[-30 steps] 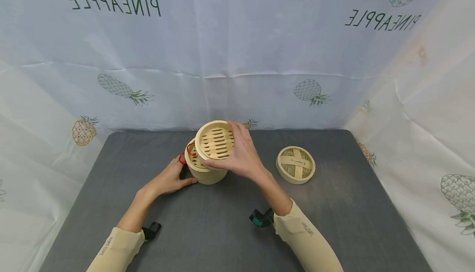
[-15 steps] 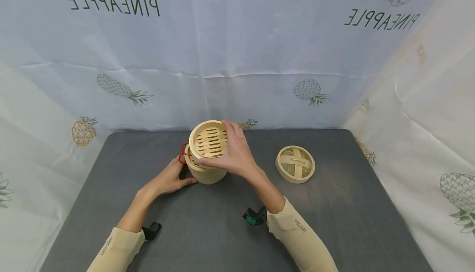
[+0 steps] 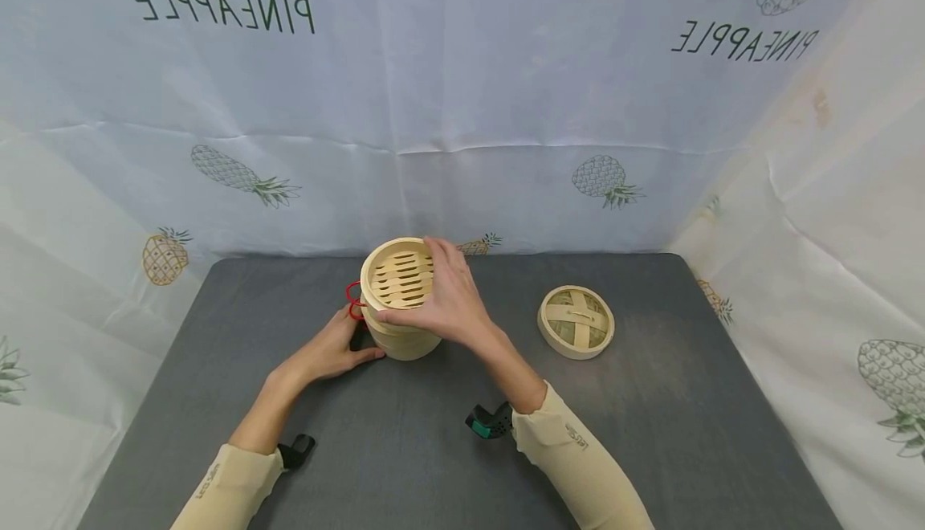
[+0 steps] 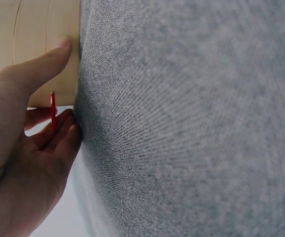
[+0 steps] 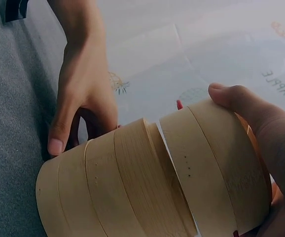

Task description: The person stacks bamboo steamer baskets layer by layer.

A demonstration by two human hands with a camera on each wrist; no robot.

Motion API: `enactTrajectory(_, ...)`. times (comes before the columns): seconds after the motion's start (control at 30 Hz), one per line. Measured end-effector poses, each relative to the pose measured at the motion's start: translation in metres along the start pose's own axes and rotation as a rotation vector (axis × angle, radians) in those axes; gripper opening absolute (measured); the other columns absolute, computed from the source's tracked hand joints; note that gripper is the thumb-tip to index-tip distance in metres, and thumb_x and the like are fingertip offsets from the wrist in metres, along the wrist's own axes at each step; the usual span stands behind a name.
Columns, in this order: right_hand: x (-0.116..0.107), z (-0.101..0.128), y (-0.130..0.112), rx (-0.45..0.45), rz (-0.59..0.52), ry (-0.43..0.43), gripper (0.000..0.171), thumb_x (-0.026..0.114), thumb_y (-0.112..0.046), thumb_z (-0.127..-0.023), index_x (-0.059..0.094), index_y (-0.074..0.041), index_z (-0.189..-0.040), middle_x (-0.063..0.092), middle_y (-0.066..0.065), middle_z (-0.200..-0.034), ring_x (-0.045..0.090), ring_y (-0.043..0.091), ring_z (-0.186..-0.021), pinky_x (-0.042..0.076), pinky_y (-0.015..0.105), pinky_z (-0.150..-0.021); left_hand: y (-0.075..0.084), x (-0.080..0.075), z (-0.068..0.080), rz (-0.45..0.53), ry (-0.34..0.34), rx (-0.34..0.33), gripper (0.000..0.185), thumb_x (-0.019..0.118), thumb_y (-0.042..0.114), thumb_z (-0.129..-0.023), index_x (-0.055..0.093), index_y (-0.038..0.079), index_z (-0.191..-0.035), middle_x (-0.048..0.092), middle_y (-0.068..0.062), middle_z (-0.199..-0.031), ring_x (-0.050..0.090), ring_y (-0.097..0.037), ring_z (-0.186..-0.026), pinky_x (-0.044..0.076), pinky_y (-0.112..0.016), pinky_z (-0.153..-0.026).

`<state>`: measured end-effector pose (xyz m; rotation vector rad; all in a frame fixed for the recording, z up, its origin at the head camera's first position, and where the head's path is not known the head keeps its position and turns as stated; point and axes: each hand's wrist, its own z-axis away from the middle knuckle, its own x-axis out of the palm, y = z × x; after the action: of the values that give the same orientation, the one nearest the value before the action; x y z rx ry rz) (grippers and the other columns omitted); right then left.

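Note:
Two bamboo steamer baskets form a low stack on the table. My right hand (image 3: 451, 301) grips the right side of another bamboo steamer basket (image 3: 400, 277), thumb at the front and fingers at the back. This round basket has a slatted base and a red loop on its left. In the right wrist view the held basket (image 5: 206, 158) is tilted just over the stack (image 5: 108, 177), with a thin gap between them. My left hand (image 3: 332, 347) holds the stack's lower left, thumb (image 4: 46, 66) on its wall and fingers near the red loop (image 4: 53, 111).
A round bamboo steamer lid (image 3: 576, 321) with crossed strips lies to the right on the dark grey table (image 3: 405, 450). A pale cloth (image 3: 462, 96) printed with pineapples hangs behind the table and along both sides.
My right hand has moved left and slightly down with the basket, bringing it over the stack and covering the slats below. My left hand has stayed in place.

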<state>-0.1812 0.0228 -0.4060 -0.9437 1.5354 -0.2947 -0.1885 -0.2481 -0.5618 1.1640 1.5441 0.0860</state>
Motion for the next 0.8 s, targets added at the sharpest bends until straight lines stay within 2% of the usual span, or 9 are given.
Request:
enactTrajectory(0.07, 0.001, 0.0, 0.0, 0.001, 0.002, -0.005, 0.128, 0.097, -0.06, -0.068, 0.035, -0.009, -0.168, 0.041, 0.013, -0.169, 0.041, 0.037, -0.156, 0.042, 0.061, -0.125, 0.01, -0.004, -0.002, -0.006, -0.025, -0.038, 0.081, 0.09, 0.038, -0.09, 0.05, 0.018, -0.157, 0.064, -0.009, -0.144, 0.061, -0.032, -0.135, 0.049, -0.049, -0.115)
enactTrajectory(0.1, 0.002, 0.0, -0.001, 0.001, 0.004, -0.006, 0.128, 0.097, -0.06, -0.068, 0.035, -0.009, -0.168, 0.041, 0.013, -0.169, 0.041, 0.037, -0.156, 0.042, 0.061, -0.125, 0.007, -0.003, -0.001, -0.013, -0.028, -0.045, 0.082, 0.09, 0.04, -0.09, 0.049, 0.02, -0.158, 0.064, -0.008, -0.146, 0.06, -0.031, -0.137, 0.048, -0.046, -0.117)
enactTrajectory(0.2, 0.003, -0.001, -0.002, 0.001, 0.012, -0.007, 0.128, 0.097, -0.06, -0.068, 0.035, -0.009, -0.168, 0.042, 0.013, -0.168, 0.041, 0.036, -0.155, 0.042, 0.06, -0.125, 0.016, -0.006, -0.002, 0.009, -0.031, -0.042, 0.084, 0.09, 0.037, -0.09, 0.049, 0.015, -0.159, 0.063, -0.012, -0.148, 0.059, -0.035, -0.139, 0.048, -0.052, -0.117)
enactTrajectory(0.23, 0.004, -0.001, -0.002, 0.002, 0.015, -0.007, 0.129, 0.097, -0.061, -0.068, 0.035, -0.009, -0.168, 0.042, 0.013, -0.168, 0.041, 0.036, -0.155, 0.042, 0.06, -0.125, 0.017, -0.006, -0.002, 0.009, -0.025, -0.036, 0.084, 0.091, 0.036, -0.09, 0.05, 0.013, -0.159, 0.063, -0.013, -0.147, 0.059, -0.036, -0.138, 0.048, -0.049, -0.117)
enactTrajectory(0.3, 0.005, -0.002, -0.002, 0.002, 0.018, -0.005, 0.129, 0.097, -0.062, -0.067, 0.036, -0.009, -0.168, 0.042, 0.013, -0.168, 0.042, 0.036, -0.155, 0.042, 0.059, -0.125, 0.005, -0.001, 0.001, 0.008, -0.005, -0.013, 0.085, 0.09, 0.042, -0.09, 0.049, 0.019, -0.16, 0.063, -0.009, -0.147, 0.059, -0.029, -0.137, 0.047, -0.038, -0.116)
enactTrajectory(0.4, 0.008, -0.003, -0.001, 0.007, 0.021, -0.006, 0.129, 0.096, -0.062, -0.067, 0.036, -0.01, -0.168, 0.042, 0.013, -0.168, 0.042, 0.036, -0.154, 0.042, 0.059, -0.126, 0.011, -0.004, -0.001, 0.016, -0.003, -0.011, 0.084, 0.092, 0.036, -0.089, 0.051, 0.014, -0.158, 0.065, -0.012, -0.143, 0.062, -0.031, -0.133, 0.05, -0.044, -0.113)
enactTrajectory(0.43, 0.008, -0.003, -0.001, 0.009, 0.02, -0.007, 0.128, 0.096, -0.062, -0.067, 0.036, -0.01, -0.168, 0.042, 0.012, -0.168, 0.042, 0.036, -0.154, 0.042, 0.059, -0.125, 0.012, -0.004, 0.0, 0.019, -0.002, -0.009, 0.083, 0.091, 0.036, -0.089, 0.051, 0.014, -0.158, 0.065, -0.011, -0.142, 0.062, -0.03, -0.132, 0.05, -0.041, -0.112)
enactTrajectory(0.57, 0.01, -0.003, 0.0, 0.011, 0.015, -0.012, 0.128, 0.096, -0.062, -0.068, 0.035, -0.01, -0.168, 0.041, 0.012, -0.168, 0.042, 0.036, -0.154, 0.042, 0.06, -0.125, 0.027, -0.012, -0.003, 0.025, -0.018, -0.017, 0.081, 0.091, 0.032, -0.089, 0.052, 0.01, -0.156, 0.066, -0.016, -0.141, 0.064, -0.037, -0.13, 0.053, -0.057, -0.108)
enactTrajectory(0.8, 0.011, -0.004, 0.0, 0.01, 0.004, -0.023, 0.128, 0.096, -0.062, -0.069, 0.035, -0.01, -0.169, 0.04, 0.013, -0.169, 0.042, 0.037, -0.154, 0.042, 0.061, -0.125, 0.016, -0.007, -0.003, 0.015, 0.004, -0.001, 0.078, 0.092, 0.033, -0.088, 0.055, 0.011, -0.153, 0.067, -0.012, -0.139, 0.065, -0.027, -0.129, 0.052, -0.04, -0.11)
